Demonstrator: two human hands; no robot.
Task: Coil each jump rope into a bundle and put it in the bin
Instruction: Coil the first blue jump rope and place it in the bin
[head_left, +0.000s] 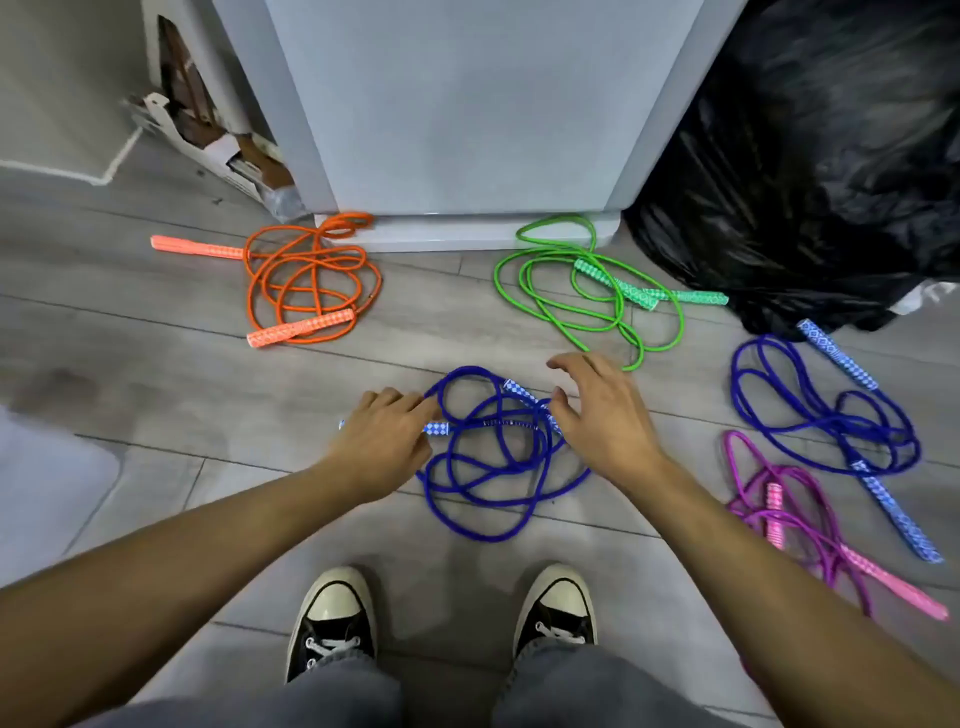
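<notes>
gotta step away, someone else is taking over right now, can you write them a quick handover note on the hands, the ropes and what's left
Left hand: open, fingers at the near blue rope, over one handle; nothing gripped.
Right hand: open, hovering over the same rope's other side.
Ropes: all loose on the floor. Orange rope far left, green rope far right, second blue rope and pink rope at right.
Done: nothing coiled.
Left: coil all five and bin them; I cannot tell for sure which object is the bin.

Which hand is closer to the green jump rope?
Right. The right hand hovers just below the green jump rope; the left hand is farther away, down-left.
</notes>
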